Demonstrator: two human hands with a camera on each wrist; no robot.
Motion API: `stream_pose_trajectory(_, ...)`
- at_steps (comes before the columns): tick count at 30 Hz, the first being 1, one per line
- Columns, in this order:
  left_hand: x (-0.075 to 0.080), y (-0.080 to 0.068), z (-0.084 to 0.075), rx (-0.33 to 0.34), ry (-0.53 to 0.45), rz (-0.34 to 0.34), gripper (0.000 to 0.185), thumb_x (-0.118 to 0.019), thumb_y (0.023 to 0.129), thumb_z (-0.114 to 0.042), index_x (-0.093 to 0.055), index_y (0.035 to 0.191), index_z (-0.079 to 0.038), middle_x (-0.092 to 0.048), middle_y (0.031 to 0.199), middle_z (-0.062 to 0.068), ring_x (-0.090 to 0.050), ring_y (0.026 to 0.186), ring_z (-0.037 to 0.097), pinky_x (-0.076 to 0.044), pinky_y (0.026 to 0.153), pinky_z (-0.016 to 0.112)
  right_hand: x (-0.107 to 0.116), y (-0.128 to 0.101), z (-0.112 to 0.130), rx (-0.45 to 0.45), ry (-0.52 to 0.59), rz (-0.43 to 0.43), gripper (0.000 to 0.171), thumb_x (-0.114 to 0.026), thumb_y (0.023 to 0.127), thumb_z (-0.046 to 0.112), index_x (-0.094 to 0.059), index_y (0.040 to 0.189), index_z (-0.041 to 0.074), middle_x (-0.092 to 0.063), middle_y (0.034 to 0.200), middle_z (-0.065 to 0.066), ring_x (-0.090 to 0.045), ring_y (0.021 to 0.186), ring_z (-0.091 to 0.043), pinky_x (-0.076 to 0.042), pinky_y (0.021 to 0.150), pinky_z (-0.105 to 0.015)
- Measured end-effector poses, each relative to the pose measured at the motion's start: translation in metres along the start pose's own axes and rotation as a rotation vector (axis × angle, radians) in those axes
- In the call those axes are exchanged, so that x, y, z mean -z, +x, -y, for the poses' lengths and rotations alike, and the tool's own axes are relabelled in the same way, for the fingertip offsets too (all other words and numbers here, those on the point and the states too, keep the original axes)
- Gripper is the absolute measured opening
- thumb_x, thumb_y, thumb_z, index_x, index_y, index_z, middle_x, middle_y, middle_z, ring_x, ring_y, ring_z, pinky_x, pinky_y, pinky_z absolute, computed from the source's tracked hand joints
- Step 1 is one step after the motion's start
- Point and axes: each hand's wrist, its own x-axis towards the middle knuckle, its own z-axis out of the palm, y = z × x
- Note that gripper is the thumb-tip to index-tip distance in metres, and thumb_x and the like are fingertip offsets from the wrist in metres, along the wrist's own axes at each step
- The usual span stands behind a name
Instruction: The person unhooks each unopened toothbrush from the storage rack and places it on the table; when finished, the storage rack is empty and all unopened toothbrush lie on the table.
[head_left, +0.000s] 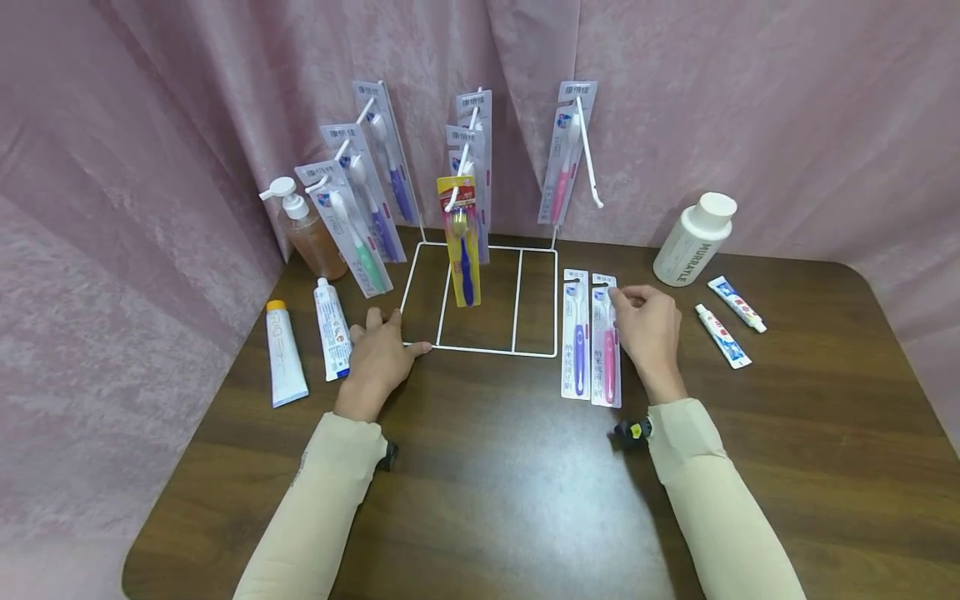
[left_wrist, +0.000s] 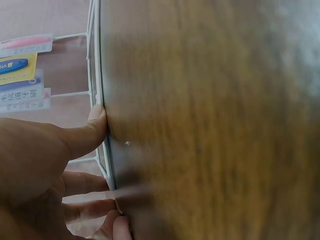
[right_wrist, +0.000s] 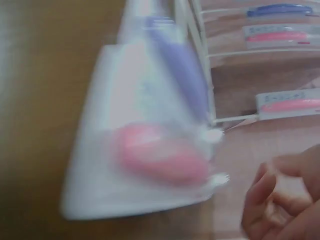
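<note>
The pink toothbrush pack [head_left: 607,350] lies flat on the table [head_left: 487,467], right of the wire rack [head_left: 495,351], its long axis running away from the person, brush head at the far end and handle at the near end. The purple toothbrush pack [head_left: 576,346] lies just beside it on the left, nearly parallel and pointing the same way. The right hand [head_left: 651,327] is at the pink pack's far right edge with bent fingers; whether its grip pinches the card I cannot tell, and both packs are blurred in the right wrist view. The left hand [head_left: 377,354] has its grip spread at the rack's near left corner, thumb on the front wire. Each clear-fronted pack encloses one brush; those on the rack hang heads up, including a green one [head_left: 358,242] and a yellow-and-red one [head_left: 460,242]. At far left, the pump bottle [head_left: 315,243] holds amber liquid; at far right stands the capped white bottle [head_left: 692,242], its contents hidden by opaque walls.
</note>
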Motion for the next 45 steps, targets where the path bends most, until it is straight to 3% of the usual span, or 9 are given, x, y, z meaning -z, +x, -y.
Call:
stream_pose_trajectory(10, -0.006, 0.009, 0.012, -0.001, -0.028, -0.034, 0.095, -0.080, 0.107, -0.048, -0.038, 0.175, 0.003, -0.036, 0.170, 0.031, -0.044, 0.133, 0.056, -0.061, 0.099, 0.060, -0.014, 0.070, 0.096, 0.270, 0.364, 0.038, 0.047, -0.077, 0.111, 0.020, -0.070, 0.154, 0.003, -0.074, 0.144, -0.024, -0.065, 0.063, 0.009, -0.052, 0.055, -0.011)
stream_pose_trajectory(13, -0.008, 0.011, 0.012, 0.007, -0.036, -0.022, 0.096, -0.079, 0.108, -0.048, -0.036, 0.177, 0.002, -0.036, 0.170, 0.029, -0.043, 0.134, 0.055, -0.061, 0.099, 0.058, -0.017, 0.084, 0.111, 0.355, 0.413, 0.055, 0.048, -0.077, 0.111, 0.017, -0.069, 0.154, -0.003, -0.075, 0.131, -0.021, -0.065, 0.064, 0.009, -0.051, 0.056, -0.010)
stream_pose_trajectory(17, -0.009, 0.012, 0.010, 0.011, -0.040, -0.011, 0.096, -0.080, 0.108, -0.048, -0.034, 0.178, 0.001, -0.034, 0.171, 0.028, -0.043, 0.136, 0.055, -0.061, 0.102, 0.059, -0.021, 0.093, 0.118, 0.413, 0.490, 0.050, 0.038, -0.076, 0.109, 0.010, -0.074, 0.139, -0.012, -0.075, 0.099, -0.001, -0.063, 0.060, 0.007, -0.050, 0.055, -0.011)
stream_pose_trajectory(20, -0.009, 0.012, 0.007, 0.011, -0.033, -0.011, 0.095, -0.080, 0.108, -0.047, -0.036, 0.177, 0.001, -0.036, 0.170, 0.028, -0.044, 0.136, 0.055, -0.061, 0.102, 0.059, -0.023, 0.093, 0.120, 0.420, 0.558, 0.033, 0.028, -0.074, 0.108, 0.006, -0.076, 0.124, -0.016, -0.071, 0.084, 0.013, -0.062, 0.059, 0.006, -0.051, 0.057, -0.013)
stream_pose_trajectory(26, -0.006, 0.010, 0.005, 0.020, -0.033, -0.009, 0.095, -0.080, 0.108, -0.047, -0.036, 0.177, 0.000, -0.035, 0.171, 0.029, -0.044, 0.138, 0.056, -0.060, 0.106, 0.061, -0.028, 0.092, 0.124, 0.433, 0.630, -0.004, 0.020, -0.071, 0.108, 0.001, -0.074, 0.111, -0.018, -0.068, 0.083, 0.010, -0.059, 0.056, 0.005, -0.053, 0.058, -0.014)
stream_pose_trajectory(34, -0.011, 0.015, 0.009, 0.021, -0.039, -0.006, 0.097, -0.080, 0.108, -0.048, -0.033, 0.178, 0.000, -0.032, 0.175, 0.029, -0.043, 0.141, 0.057, -0.058, 0.110, 0.062, -0.022, 0.089, 0.124, 0.379, 0.639, -0.034, 0.022, -0.074, 0.108, 0.001, -0.077, 0.117, -0.019, -0.071, 0.082, 0.010, -0.060, 0.055, 0.002, -0.055, 0.059, -0.015)
stream_pose_trajectory(37, -0.011, 0.015, 0.009, 0.015, -0.039, -0.014, 0.097, -0.080, 0.108, -0.048, -0.034, 0.178, 0.001, -0.031, 0.176, 0.029, -0.043, 0.141, 0.057, -0.059, 0.108, 0.062, -0.015, 0.086, 0.125, 0.327, 0.676, -0.052, 0.020, -0.076, 0.108, 0.001, -0.078, 0.118, -0.016, -0.071, 0.085, 0.011, -0.061, 0.054, -0.001, -0.057, 0.058, -0.016)
stream_pose_trajectory(42, -0.010, 0.013, 0.009, 0.016, -0.045, -0.033, 0.096, -0.082, 0.106, -0.048, -0.038, 0.176, 0.001, -0.034, 0.173, 0.029, -0.045, 0.138, 0.056, -0.059, 0.106, 0.062, -0.001, 0.083, 0.123, 0.273, 0.722, -0.088, 0.006, -0.076, 0.107, 0.004, -0.080, 0.104, 0.005, -0.070, 0.087, 0.008, -0.061, 0.053, 0.000, -0.053, 0.054, -0.015)
stream_pose_trajectory(45, -0.008, 0.011, 0.008, 0.016, -0.044, -0.034, 0.095, -0.082, 0.107, -0.047, -0.038, 0.176, 0.002, -0.035, 0.171, 0.029, -0.046, 0.137, 0.056, -0.058, 0.107, 0.063, 0.010, 0.077, 0.117, 0.256, 0.724, -0.093, 0.006, -0.077, 0.106, 0.006, -0.082, 0.103, 0.004, -0.070, 0.083, 0.007, -0.060, 0.052, -0.001, -0.051, 0.052, -0.015)
